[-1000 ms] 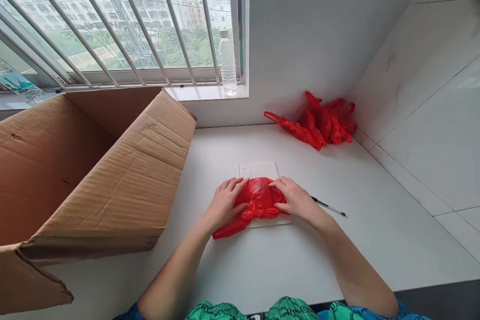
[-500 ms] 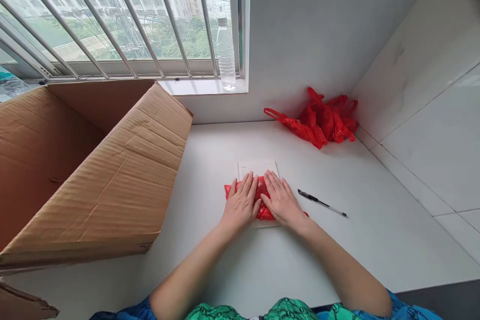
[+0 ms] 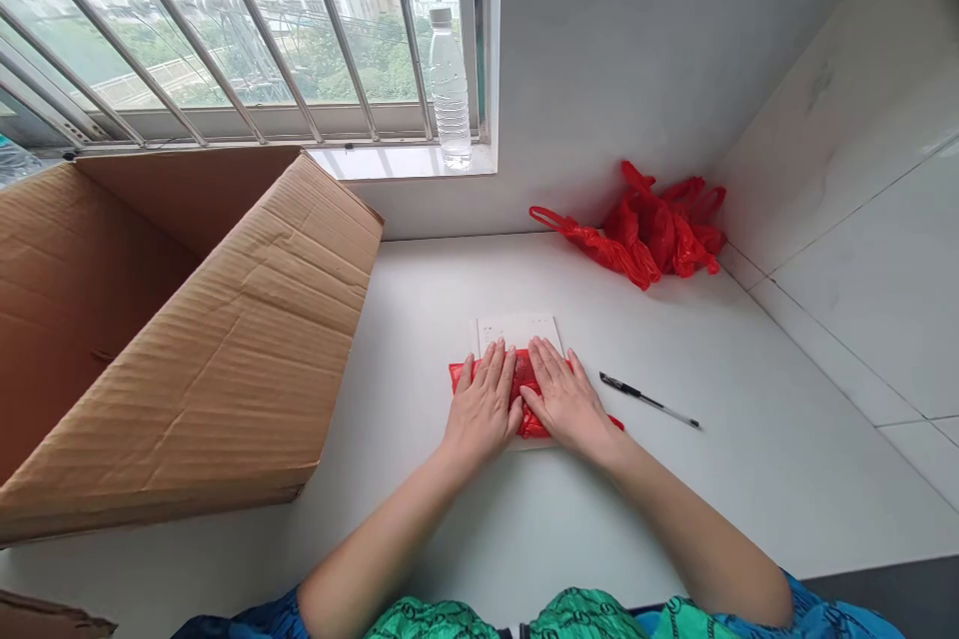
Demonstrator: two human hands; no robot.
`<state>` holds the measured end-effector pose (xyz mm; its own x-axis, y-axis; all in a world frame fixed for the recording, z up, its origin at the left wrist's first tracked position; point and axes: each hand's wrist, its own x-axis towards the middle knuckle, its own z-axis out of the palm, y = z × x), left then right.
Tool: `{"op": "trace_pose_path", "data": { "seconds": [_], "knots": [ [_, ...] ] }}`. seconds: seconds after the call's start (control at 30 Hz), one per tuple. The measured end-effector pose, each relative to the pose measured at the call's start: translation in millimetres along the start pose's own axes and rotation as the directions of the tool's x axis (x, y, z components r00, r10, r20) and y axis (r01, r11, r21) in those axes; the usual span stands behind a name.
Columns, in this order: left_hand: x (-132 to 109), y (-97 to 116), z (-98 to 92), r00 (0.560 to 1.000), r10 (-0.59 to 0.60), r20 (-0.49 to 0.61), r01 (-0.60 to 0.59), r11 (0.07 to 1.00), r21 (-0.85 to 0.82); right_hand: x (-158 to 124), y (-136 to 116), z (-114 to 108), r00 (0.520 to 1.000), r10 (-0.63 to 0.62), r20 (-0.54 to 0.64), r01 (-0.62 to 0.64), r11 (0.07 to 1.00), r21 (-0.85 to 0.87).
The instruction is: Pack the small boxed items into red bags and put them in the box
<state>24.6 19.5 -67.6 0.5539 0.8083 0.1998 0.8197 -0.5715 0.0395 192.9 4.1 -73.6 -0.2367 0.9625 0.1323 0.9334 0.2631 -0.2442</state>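
Note:
A red plastic bag [image 3: 530,419], pressed fairly flat, lies on top of white paper [image 3: 520,330] with small marks along its upper part. On the bag's left side rests my left hand [image 3: 483,409], palm down with fingers stretched out. My right hand [image 3: 565,399] lies flat on its right side in the same way, and the two thumbs come close together in the middle. Both hands cover much of the bag and the paper. To the right of my right hand, a black pen [image 3: 650,401] lies at a slant, apart from the hand.
A large open cardboard box [image 3: 247,339] stands on the left of the white countertop [image 3: 420,290]. Crumpled red plastic bags [image 3: 651,230] lie in the back right corner against the wall. On the sill of the barred window stands a clear bottle [image 3: 451,100].
The camera view has shifted slightly. Both hands stay flat on the red bag, with hardly any visible movement.

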Motion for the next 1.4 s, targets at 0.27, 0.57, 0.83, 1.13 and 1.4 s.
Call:
{"op": "trace_pose_path", "data": {
  "seconds": [0.27, 0.57, 0.83, 1.13, 1.4],
  "knots": [
    [1, -18, -18.3, 0.996, 0.025, 0.086, 0.001, 0.958, -0.288, 5, 16, -14, 0.998, -0.059, 0.022, 0.054, 0.982, 0.183],
    [2, -22, -52.6, 0.987, 0.157, -0.023, -0.155, 0.925, -0.347, 1, 32, -60, 0.915, -0.002, -0.404, 0.197, 0.874, 0.444],
    [24, -26, -96.5, 0.954, -0.300, 0.022, 0.177, 0.502, -0.846, -7, 29, -68, 0.784, 0.216, -0.582, 0.192, 0.807, 0.558],
    [44, -20, -123.6, 0.889, -0.455, -0.046, -0.046, 0.013, -0.999, -8, 10, -64, 0.842, 0.082, -0.534, 0.277, 0.783, 0.557],
    [48, -31, -155.9, 0.781, -0.563, -0.269, -0.266, 0.090, -0.960, -5, 20, -62, 0.854, 0.196, -0.482, 0.170, 0.770, 0.615]
  ]
}}
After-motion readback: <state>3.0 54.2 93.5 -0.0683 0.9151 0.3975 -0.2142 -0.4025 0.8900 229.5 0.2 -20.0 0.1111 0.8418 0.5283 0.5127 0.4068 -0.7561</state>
